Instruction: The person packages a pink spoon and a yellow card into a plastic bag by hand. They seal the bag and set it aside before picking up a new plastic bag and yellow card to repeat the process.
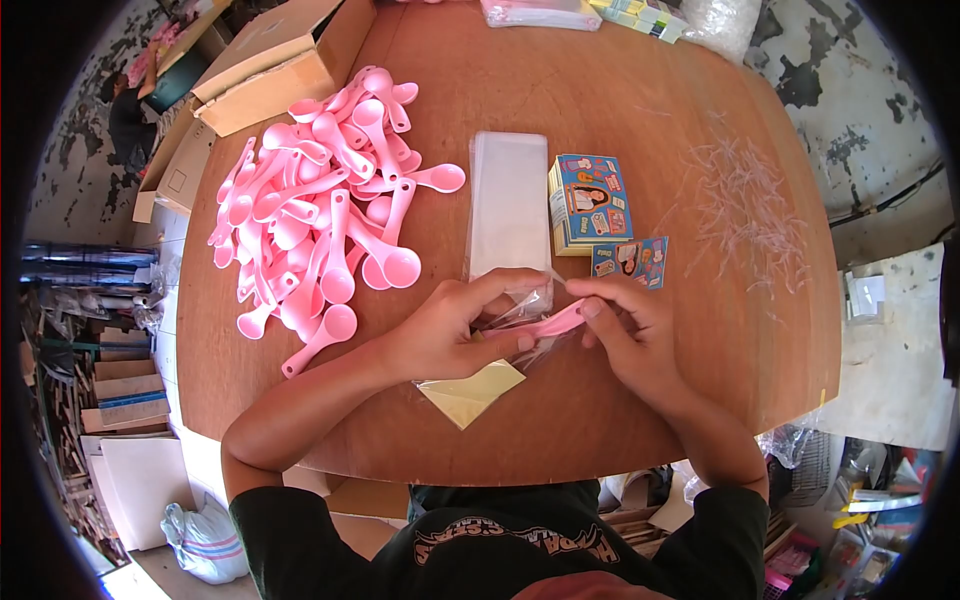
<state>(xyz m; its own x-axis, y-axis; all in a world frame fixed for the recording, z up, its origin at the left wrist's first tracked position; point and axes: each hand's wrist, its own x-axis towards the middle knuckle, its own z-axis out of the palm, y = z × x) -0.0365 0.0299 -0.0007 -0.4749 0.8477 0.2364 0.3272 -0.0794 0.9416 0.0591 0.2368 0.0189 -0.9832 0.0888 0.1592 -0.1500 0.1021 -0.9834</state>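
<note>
My left hand (455, 325) is closed around a clear plastic bag (520, 308) with a pink spoon (553, 322) in or against it. Thumb and fingers of my right hand (630, 330) pinch the right end of that spoon and bag. Under my left hand lies a yellowish card (474, 392), partly covered by plastic. Just beyond my hands is a stack of clear bags (510, 200). To its right stands a stack of printed blue cards (592, 200), with a loose blue card (632, 262) in front. A large pile of pink spoons (310, 215) lies at the left.
Thin plastic strips (745, 210) are scattered on the table's right side. An open cardboard box (275, 65) stands at the back left, and more plastic packs (540, 12) lie at the far edge. Another person (130, 125) is at the far upper left.
</note>
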